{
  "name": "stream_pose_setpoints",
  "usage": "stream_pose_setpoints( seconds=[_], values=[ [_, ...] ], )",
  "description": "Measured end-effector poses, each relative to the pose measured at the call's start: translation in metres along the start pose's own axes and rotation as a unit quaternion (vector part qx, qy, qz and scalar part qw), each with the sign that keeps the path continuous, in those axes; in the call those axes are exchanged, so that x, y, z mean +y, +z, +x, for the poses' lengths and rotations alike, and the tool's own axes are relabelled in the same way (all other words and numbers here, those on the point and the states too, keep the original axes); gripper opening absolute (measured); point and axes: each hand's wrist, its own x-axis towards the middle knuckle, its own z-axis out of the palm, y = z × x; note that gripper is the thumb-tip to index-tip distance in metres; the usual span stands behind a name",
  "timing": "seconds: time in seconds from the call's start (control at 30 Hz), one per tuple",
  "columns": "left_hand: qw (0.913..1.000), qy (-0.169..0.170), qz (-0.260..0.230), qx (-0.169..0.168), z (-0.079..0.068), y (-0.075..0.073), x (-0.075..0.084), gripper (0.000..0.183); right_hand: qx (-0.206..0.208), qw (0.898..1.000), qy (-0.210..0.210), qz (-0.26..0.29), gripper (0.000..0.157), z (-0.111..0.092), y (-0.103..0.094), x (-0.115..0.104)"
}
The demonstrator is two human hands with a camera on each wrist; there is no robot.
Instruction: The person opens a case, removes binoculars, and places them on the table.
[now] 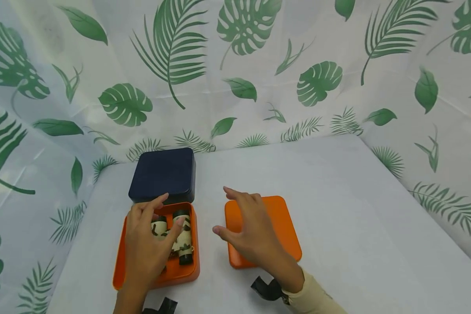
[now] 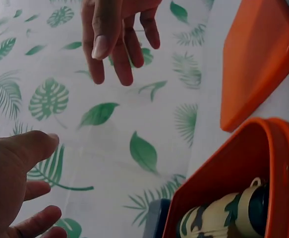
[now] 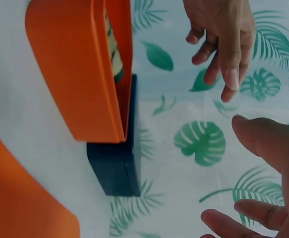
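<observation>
My left hand [image 1: 146, 248] hovers over an orange box [image 1: 196, 266], fingers spread and holding nothing. Inside the box lie camouflage-patterned binoculars [image 1: 185, 237] with black ends; the hand hides part of them in the head view. In the left wrist view one barrel of the binoculars [image 2: 216, 215] shows within the box wall. My right hand [image 1: 253, 229] is above the left part of a flat orange lid [image 1: 280, 222], its thumb and fingers apart with nothing between them.
A dark blue box [image 1: 162, 174] sits just behind the orange box. White cloth covers the table [image 1: 337, 209], and a leaf-printed curtain [image 1: 271, 87] rises along the back and sides. A black strap [image 1: 267, 288] is at my right wrist.
</observation>
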Motion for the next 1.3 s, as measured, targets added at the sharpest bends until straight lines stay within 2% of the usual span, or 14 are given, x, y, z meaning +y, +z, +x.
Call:
stream_pose_setpoints(
  seconds=[0.13, 0.3, 0.43, 0.7, 0.97, 1.07, 1.3],
  values=[
    [0.9996, 0.012, 0.025, 0.002, 0.003, -0.010, -0.010, 0.068, -0.026, 0.999, -0.021, -0.007, 0.095, 0.004, 0.009, -0.010],
    [0.9991, -0.002, 0.042, -0.008, 0.004, -0.017, -0.026, 0.074, -0.052, 0.996, -0.057, -0.035, 0.099, 0.008, 0.024, -0.017],
    [0.9984, -0.012, 0.050, -0.023, 0.004, -0.022, -0.038, 0.077, -0.073, 0.994, -0.075, -0.035, 0.097, 0.010, 0.036, -0.020],
    [0.9928, -0.046, 0.081, -0.075, 0.000, -0.028, -0.061, 0.087, -0.118, 0.989, -0.068, -0.058, 0.100, 0.013, 0.062, -0.019],
    [0.9851, -0.070, 0.090, -0.129, -0.007, -0.025, -0.082, 0.096, -0.145, 0.986, -0.064, -0.041, 0.097, 0.015, 0.085, -0.020],
    [0.9834, -0.074, 0.092, -0.138, -0.009, -0.025, -0.086, 0.099, -0.149, 0.986, -0.067, -0.039, 0.097, 0.016, 0.093, -0.021],
    [0.9791, -0.077, 0.098, -0.160, -0.009, -0.024, -0.089, 0.102, -0.141, 0.985, -0.069, -0.076, 0.100, 0.017, 0.107, -0.020]
  ],
)
